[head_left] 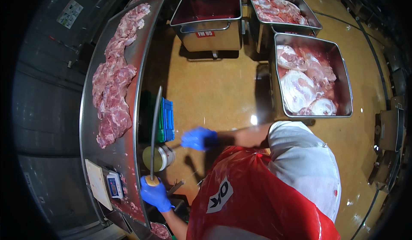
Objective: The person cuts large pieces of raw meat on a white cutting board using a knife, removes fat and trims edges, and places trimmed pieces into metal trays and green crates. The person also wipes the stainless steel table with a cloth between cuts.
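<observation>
My left hand [156, 195], in a blue glove, is closed around the pale handle of a sharpening steel [155, 130]. Its long dark rod points up and away, along the table's edge. My right hand [198, 138], also gloved in blue, is closed and somewhat blurred, to the right of the steel and apart from it. What looks like a narrow knife blade [175, 146] juts left from its fingers; the handle is hidden in the glove. Large pieces of raw meat [113, 87] lie in a row on the steel table [147, 47] at the left.
Below the table edge stand a round white tub [165, 157] and a blue crate [168, 120]. A small scale [114, 185] and a white board [98, 183] sit at the table's near end. Metal bins [210, 36] stand ahead; a nearer right one [348, 90] holds meat.
</observation>
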`<state>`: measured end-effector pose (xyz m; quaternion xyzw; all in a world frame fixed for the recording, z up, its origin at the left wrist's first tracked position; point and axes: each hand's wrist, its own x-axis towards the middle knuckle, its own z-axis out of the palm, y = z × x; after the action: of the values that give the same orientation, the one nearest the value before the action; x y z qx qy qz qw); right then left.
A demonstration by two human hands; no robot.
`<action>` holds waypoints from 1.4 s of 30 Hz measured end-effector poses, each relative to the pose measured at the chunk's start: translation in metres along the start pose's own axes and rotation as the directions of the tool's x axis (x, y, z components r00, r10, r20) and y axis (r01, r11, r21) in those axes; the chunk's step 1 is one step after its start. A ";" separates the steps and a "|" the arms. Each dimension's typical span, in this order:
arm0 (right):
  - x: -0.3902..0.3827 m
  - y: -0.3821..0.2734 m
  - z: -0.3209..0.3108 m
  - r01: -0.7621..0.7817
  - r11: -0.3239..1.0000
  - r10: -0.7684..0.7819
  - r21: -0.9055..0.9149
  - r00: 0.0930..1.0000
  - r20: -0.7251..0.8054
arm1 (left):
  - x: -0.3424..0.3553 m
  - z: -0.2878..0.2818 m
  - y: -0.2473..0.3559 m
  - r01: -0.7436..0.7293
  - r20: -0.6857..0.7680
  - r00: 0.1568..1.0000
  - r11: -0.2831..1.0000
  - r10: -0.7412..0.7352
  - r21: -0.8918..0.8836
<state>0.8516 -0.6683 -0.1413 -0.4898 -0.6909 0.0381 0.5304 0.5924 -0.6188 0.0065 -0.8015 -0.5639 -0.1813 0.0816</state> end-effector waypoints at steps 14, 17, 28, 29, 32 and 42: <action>0.025 0.015 -0.054 0.149 0.986 -0.136 -0.072 0.977 0.165 | 0.033 -0.055 0.024 0.048 -0.089 0.995 0.995 -0.040 0.091; 0.140 -0.038 -0.096 -0.293 0.796 0.493 0.530 0.821 -0.287 | 0.026 -0.055 0.021 -0.074 -0.132 0.988 0.997 0.078 0.038; -0.005 0.026 -0.021 -0.218 0.968 0.249 -0.120 0.883 0.398 | -0.032 -0.006 -0.051 0.676 0.686 0.717 0.360 -0.121 -0.643; 0.020 -0.002 -0.019 -0.281 0.957 0.289 -0.072 0.939 0.184 | -0.040 0.008 -0.033 0.753 0.756 0.654 0.123 -0.030 -0.646; 0.087 -0.055 -0.003 -0.545 0.835 0.391 0.081 0.690 0.609 | -0.031 0.020 0.010 0.843 0.818 0.538 -0.122 0.201 -0.524; 0.074 0.123 -0.026 -0.200 0.967 0.224 0.160 0.963 -0.147 | 0.007 -0.007 0.066 0.879 0.875 0.460 0.062 0.154 -0.473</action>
<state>0.9524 -0.5638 -0.1488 -0.5232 -0.5838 0.1039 0.6121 0.6550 -0.6384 0.0203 -0.4312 -0.5028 -0.1412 -0.7358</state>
